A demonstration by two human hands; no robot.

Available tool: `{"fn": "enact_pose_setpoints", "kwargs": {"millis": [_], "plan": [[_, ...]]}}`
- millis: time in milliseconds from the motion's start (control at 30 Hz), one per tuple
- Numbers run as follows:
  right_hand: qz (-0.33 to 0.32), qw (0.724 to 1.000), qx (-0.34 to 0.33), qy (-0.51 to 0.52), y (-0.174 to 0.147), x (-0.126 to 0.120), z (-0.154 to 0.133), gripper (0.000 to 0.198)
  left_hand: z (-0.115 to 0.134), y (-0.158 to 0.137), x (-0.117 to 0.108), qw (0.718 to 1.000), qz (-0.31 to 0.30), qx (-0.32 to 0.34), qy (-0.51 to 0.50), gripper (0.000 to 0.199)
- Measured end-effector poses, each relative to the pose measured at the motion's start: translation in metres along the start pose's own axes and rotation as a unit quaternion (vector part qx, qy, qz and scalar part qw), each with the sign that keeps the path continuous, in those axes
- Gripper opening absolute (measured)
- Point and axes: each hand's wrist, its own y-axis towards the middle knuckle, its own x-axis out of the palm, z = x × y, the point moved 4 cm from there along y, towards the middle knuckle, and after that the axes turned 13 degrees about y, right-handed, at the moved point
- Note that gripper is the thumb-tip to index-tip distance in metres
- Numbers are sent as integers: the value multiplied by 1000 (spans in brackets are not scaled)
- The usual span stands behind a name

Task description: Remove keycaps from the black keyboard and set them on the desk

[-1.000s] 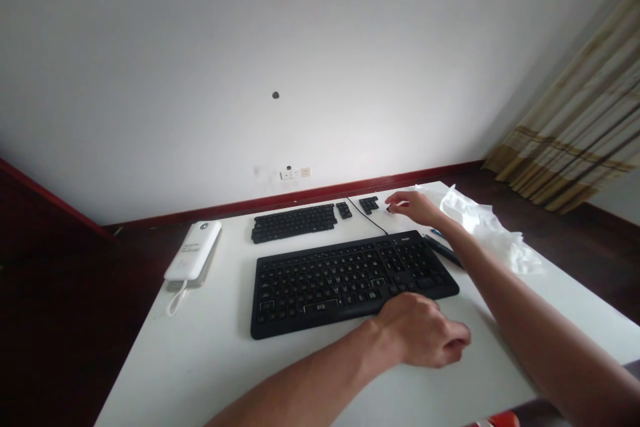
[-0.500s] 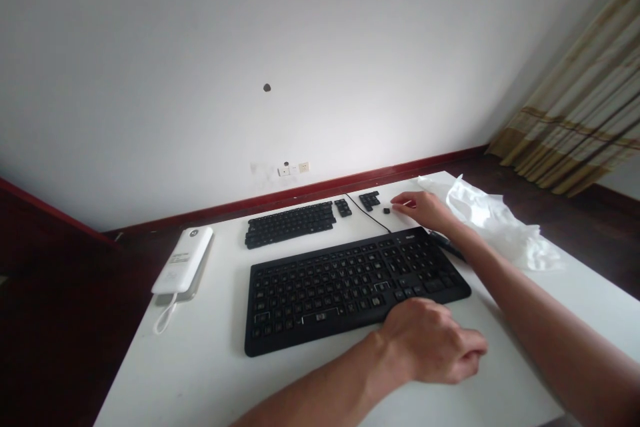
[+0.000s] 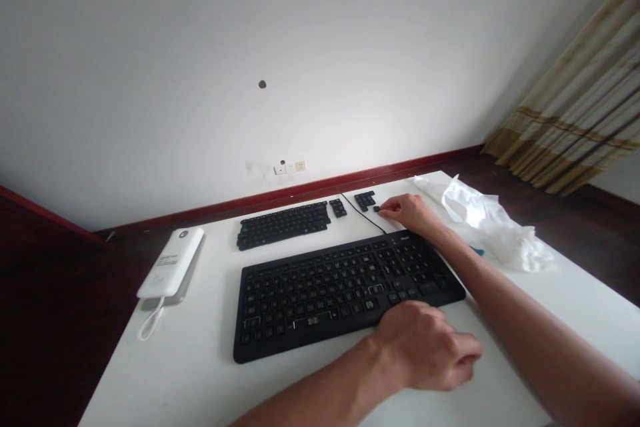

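A black keyboard [image 3: 320, 321] lies in the middle of the white table, some of its key positions without caps. My left hand [image 3: 425, 347] rests at its front right edge, fingers curled into a fist; what it may hold is hidden. Beyond the keyboard my right hand [image 3: 406, 211] has its fingers pinched at a small black keycap [image 3: 377, 209] on the table. Beside that keycap sits a small block of keycaps [image 3: 365, 200]. Farther left are another small group of keycaps [image 3: 338, 207] and a large block of keycaps [image 3: 284, 224], laid in rows.
A white power bank [image 3: 173, 263] with a short looped cable [image 3: 151, 321] lies at the table's left edge. Crumpled white plastic [image 3: 493, 223] covers part of the right side. A thin black cable [image 3: 363, 215] runs back from the keyboard. Behind stands a wall with sockets [image 3: 290, 167].
My right hand's fingertips have closed in on the single keycap, which now sits nearer the small block beside it. My left hand stays in a fist at the keyboard's front edge.
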Motion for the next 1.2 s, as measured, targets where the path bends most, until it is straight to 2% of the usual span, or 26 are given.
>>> {"fn": "enact_pose_setpoints", "kwargs": {"millis": [567, 1200], "plan": [[11, 999, 43, 8, 1, 8, -3, 19, 0, -1, 4, 1000, 11, 2, 0, 17], [25, 999, 36, -14, 4, 13, -8, 23, 0, -1, 3, 1000, 8, 2, 1, 18]]}}
